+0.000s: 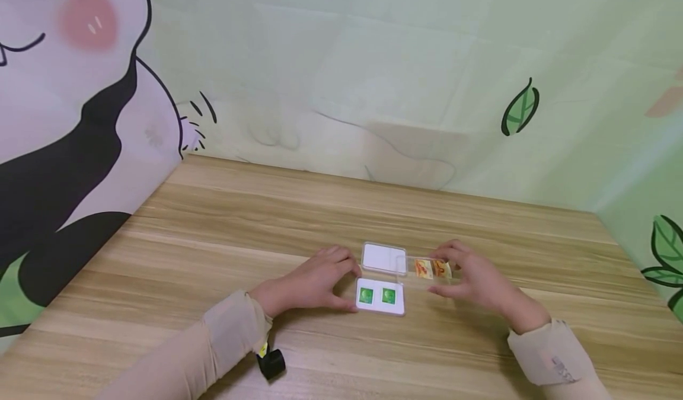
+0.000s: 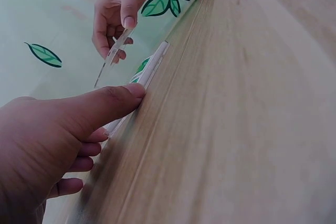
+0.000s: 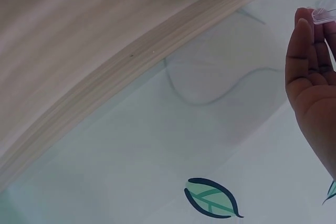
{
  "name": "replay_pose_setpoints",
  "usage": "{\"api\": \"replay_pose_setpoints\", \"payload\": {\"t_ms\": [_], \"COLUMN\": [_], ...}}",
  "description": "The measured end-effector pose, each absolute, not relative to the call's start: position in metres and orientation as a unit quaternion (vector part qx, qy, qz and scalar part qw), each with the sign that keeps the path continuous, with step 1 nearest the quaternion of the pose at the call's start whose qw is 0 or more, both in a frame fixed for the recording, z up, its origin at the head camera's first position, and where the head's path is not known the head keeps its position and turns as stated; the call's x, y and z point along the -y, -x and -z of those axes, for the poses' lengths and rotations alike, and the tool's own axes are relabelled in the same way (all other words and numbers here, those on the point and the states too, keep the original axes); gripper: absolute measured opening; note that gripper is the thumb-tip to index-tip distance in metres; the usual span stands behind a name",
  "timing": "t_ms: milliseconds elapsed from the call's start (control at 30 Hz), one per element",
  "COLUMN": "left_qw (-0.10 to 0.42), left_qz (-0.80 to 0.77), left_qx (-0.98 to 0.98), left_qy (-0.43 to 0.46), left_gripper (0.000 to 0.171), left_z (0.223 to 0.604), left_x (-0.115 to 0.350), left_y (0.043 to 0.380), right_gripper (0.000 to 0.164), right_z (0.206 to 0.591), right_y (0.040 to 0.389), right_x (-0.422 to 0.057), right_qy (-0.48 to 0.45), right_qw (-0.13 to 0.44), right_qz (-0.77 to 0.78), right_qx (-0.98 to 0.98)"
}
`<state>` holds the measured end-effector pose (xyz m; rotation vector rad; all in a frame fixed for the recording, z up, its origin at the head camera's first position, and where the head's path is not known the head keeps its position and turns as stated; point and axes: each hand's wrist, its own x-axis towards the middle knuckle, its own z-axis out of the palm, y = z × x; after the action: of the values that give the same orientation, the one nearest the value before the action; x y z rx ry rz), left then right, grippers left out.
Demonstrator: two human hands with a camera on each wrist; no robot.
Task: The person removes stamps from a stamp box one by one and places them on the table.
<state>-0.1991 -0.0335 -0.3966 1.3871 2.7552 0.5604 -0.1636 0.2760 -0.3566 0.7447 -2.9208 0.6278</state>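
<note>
My left hand [image 1: 318, 278] is at the left end of a flat white case [image 1: 376, 308] bearing two green pictures. Its thumb lies on the near edge and a finger on the far edge. In the left wrist view, that case [image 2: 155, 64] lies on the table under the thumb. Held by its right end in my right hand [image 1: 475, 278] is a clear plastic cover [image 1: 408, 277], raised over the table; the right wrist view catches only a corner of the cover [image 3: 323, 16]. Two orange-and-yellow pictures [image 1: 424, 268] show through it.
Just behind the green-picture case lies a second flat case [image 1: 381, 258] with a plain white face, its right end overlapped by the clear cover. A black object [image 1: 272, 364] shows under the left wrist. The wood-grain table [image 1: 240, 210] meets a printed wall cloth [image 1: 331, 80] at the back.
</note>
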Motion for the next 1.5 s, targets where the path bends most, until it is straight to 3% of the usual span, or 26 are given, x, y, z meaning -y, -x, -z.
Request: {"api": "replay_pose_setpoints", "payload": {"t_ms": [1500], "left_qw": [0.003], "left_qz": [-0.18], "left_qx": [-0.879], "left_qy": [-0.441], "left_gripper": [0.054], "left_z": [0.399], "left_x": [0.034], "left_y": [0.201], "right_gripper": [0.047], "right_z": [0.354], "right_y": [0.17], "right_x": [-0.304], "right_qy": [-0.224], "right_qw": [0.022], "right_qz": [-0.194], "right_qx": [0.955]}}
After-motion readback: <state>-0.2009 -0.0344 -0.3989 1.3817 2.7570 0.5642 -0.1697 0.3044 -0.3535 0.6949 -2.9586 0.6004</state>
